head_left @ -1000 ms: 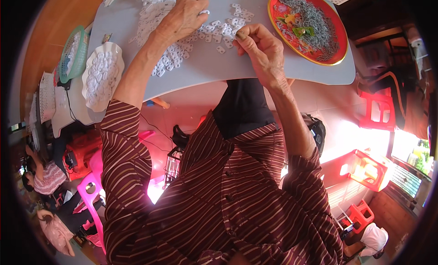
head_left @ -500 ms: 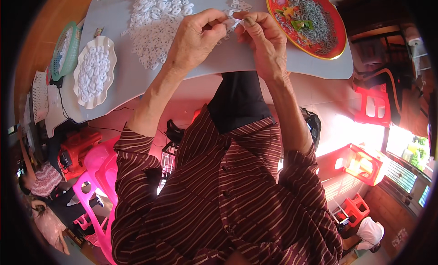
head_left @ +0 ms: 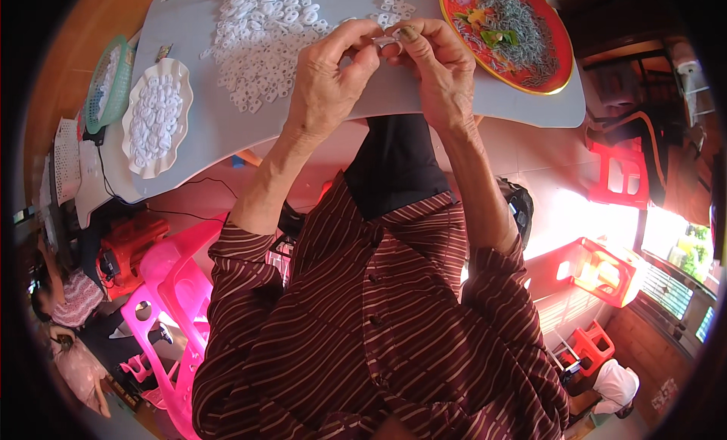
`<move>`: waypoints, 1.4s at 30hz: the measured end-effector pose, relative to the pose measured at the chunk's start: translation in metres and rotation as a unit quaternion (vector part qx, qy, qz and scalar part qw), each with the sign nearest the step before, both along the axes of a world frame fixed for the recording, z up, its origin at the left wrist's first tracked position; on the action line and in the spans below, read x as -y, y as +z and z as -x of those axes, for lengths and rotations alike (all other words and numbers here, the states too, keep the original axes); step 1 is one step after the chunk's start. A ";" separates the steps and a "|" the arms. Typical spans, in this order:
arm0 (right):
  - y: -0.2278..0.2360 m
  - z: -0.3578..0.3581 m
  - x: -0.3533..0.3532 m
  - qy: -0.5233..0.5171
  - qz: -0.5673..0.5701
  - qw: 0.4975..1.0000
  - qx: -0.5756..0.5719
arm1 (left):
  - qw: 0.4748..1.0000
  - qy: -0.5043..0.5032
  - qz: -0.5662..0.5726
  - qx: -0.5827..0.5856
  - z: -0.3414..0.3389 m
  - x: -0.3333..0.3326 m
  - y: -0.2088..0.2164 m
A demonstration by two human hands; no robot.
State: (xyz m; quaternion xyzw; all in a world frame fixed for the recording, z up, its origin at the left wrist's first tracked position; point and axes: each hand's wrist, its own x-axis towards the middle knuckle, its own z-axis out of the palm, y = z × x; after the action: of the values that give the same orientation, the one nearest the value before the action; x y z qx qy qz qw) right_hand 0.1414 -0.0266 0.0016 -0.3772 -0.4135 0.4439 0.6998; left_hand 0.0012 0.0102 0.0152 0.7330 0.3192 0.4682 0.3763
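Observation:
Over the table's near edge, my left hand point(head_left: 329, 80) and my right hand point(head_left: 445, 76) meet fingertip to fingertip. Both are closed in a pinch around a small white plastic piece point(head_left: 388, 41), whose exact shape the fingers partly cover. Loose small white plastic pieces with holes point(head_left: 261, 69) lie heaped beyond my left hand, larger ones toward the back. A few more white pieces point(head_left: 392, 7) sit just past my fingertips. To the right of my right hand, a red plate with a yellow rim point(head_left: 564, 75) bears a pile of thin grey metal pins or nails point(head_left: 522, 31).
On the grey table point(head_left: 219, 133), a white scalloped dish point(head_left: 184, 99) full of white pieces stands at the left, beside a green basket point(head_left: 125, 65). Pink chairs point(head_left: 178, 281) and red stools point(head_left: 606, 273) stand around. Other people point(head_left: 79, 296) sit at the lower left.
My left hand and forearm have shifted slightly right and down, with the wrist turned a little. The fingers still pinch the white piece, which shows at a different angle.

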 end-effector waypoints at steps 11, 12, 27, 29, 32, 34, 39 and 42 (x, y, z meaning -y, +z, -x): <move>-0.005 -0.003 0.000 -0.005 0.026 1.000 0.009 | 0.928 -0.127 0.318 0.144 0.007 -0.018 0.000; -0.004 -0.003 0.002 -0.020 0.048 0.998 0.038 | 0.922 -0.129 0.321 0.172 0.008 -0.019 0.001; -0.002 0.002 0.001 0.022 0.025 0.998 0.056 | 0.958 -0.128 0.244 0.073 0.010 -0.024 0.006; -0.001 0.002 0.001 0.019 0.023 0.998 0.055 | 0.961 -0.130 0.237 0.060 0.010 -0.025 0.005; 0.001 0.003 0.002 0.014 0.023 0.998 0.061 | 0.971 -0.124 0.205 0.019 0.011 -0.028 0.003; 0.001 0.002 0.002 0.012 0.027 0.997 0.066 | 0.976 -0.117 0.181 -0.008 0.012 -0.029 0.003; -0.002 0.001 0.002 0.010 0.015 0.995 0.099 | 0.983 -0.117 0.097 -0.106 0.012 -0.030 0.008; -0.003 0.002 0.001 0.009 0.011 0.996 0.087 | 0.985 -0.095 0.084 -0.116 0.012 -0.026 0.011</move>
State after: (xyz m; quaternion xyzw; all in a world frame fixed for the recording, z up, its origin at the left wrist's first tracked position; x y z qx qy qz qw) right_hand 0.1393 -0.0279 -0.0018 -0.4179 -0.4712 0.4204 0.6531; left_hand -0.0104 0.0365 0.0259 0.7750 0.3278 0.3141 0.4396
